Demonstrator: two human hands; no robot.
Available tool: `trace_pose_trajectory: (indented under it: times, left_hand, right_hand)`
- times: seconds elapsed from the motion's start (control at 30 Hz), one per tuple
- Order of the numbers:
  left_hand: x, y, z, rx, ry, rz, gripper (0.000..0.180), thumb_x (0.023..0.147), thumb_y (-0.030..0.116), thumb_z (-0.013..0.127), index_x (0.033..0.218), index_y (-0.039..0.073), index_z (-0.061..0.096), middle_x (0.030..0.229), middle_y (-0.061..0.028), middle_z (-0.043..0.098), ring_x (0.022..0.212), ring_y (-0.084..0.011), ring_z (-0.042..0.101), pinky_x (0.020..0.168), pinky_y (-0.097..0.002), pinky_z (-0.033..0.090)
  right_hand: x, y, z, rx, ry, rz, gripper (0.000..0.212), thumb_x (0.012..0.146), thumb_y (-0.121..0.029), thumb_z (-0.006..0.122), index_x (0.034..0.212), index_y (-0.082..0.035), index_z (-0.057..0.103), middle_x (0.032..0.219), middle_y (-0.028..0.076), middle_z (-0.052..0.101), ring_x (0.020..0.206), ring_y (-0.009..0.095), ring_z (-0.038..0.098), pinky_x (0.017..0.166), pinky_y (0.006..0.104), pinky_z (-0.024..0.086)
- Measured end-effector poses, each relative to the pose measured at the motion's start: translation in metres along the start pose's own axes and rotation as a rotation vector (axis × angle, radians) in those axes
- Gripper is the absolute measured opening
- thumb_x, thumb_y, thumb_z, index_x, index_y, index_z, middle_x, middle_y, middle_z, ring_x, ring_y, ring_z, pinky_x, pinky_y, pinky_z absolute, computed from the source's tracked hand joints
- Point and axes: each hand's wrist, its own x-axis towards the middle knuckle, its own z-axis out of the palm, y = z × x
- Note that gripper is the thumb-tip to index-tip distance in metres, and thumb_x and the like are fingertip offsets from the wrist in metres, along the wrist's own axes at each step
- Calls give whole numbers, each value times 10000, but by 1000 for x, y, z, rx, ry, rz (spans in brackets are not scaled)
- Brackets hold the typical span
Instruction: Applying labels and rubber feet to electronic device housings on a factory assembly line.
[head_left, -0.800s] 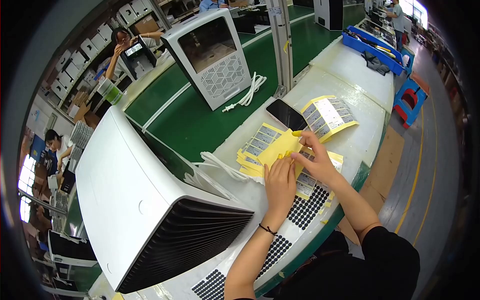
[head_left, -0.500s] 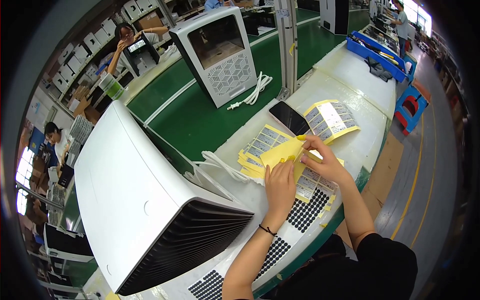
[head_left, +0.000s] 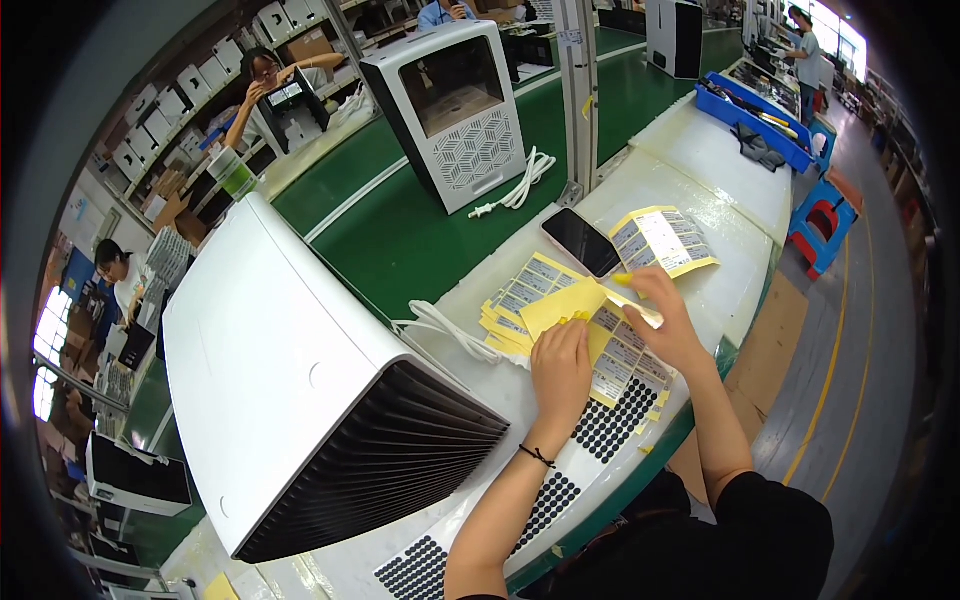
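My left hand (head_left: 562,365), with a dark cord on the wrist, presses its closed fingers on a folded-over label sheet (head_left: 565,303) whose plain yellow backing faces up. My right hand (head_left: 668,318) is just to its right, pinching a white label (head_left: 640,309) by its edge. Yellow covers show on some fingertips of both hands. More printed label sheets (head_left: 530,285) lie fanned under and left of the folded one. Another printed sheet (head_left: 618,365) spreads beneath my hands, over a sheet of black round dots (head_left: 612,425).
A phone (head_left: 580,242) and a curled label sheet (head_left: 665,243) lie beyond my hands. A large white machine (head_left: 290,370) with black fins stands left, its white cable (head_left: 450,330) beside the sheets. Another machine (head_left: 465,125) stands on the green belt (head_left: 400,240). A blue bin (head_left: 755,120) sits far right.
My right hand has drawn away to the right from the folded sheet, with a white label now showing between its fingers. My left hand stays on the sheet. The view has shifted slightly.
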Motion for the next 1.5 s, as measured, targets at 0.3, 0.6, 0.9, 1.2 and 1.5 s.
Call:
trace_pose_trajectory:
  times: [0.3, 0.6, 0.9, 1.2, 1.5]
  left_hand:
    - [-3, -1, 2, 30, 0, 12, 213, 905, 136, 533, 1003, -11, 650, 1059, -118, 650, 1008, -279, 584, 880, -382, 429]
    - [-5, -3, 6, 20, -20, -28, 219, 908, 165, 541, 1009, 9, 656, 1069, -85, 649, 1019, -246, 576, 912, -369, 393]
    - [-4, -3, 5, -15, -52, -96, 217, 910, 178, 538, 983, 17, 665, 1076, -63, 645, 1019, -235, 568, 886, -363, 385]
    - [-3, -1, 5, 117, -76, -79, 208, 898, 186, 553, 990, 34, 660, 1089, -80, 624, 1045, -245, 545, 900, -372, 385]
    - [9, 130, -158, -64, 255, 394, 335, 715, 245, 797, 945, 57, 641, 1090, -112, 566, 977, -321, 559, 760, -396, 447]
  right_hand:
    - [12, 7, 3, -529, -116, -550, 188, 642, -73, 726, 826, -87, 688, 984, 43, 634, 1006, 244, 580, 945, 437, 449]
    - [7, 21, 6, -524, -49, -672, 169, 618, -58, 701, 778, -99, 671, 909, 26, 649, 907, 215, 634, 937, 413, 502]
    - [3, 24, 5, -505, -114, -692, 189, 575, -67, 722, 749, -86, 652, 951, 44, 650, 937, 229, 633, 938, 411, 508]
    - [-8, -26, -23, -108, -79, -344, 199, 667, 60, 688, 815, -53, 617, 1074, 107, 631, 1075, 308, 545, 1072, 512, 316]
    - [6, -56, -38, 109, 17, -352, 216, 752, 62, 622, 915, -69, 570, 865, 52, 605, 886, 232, 539, 1015, 477, 354]
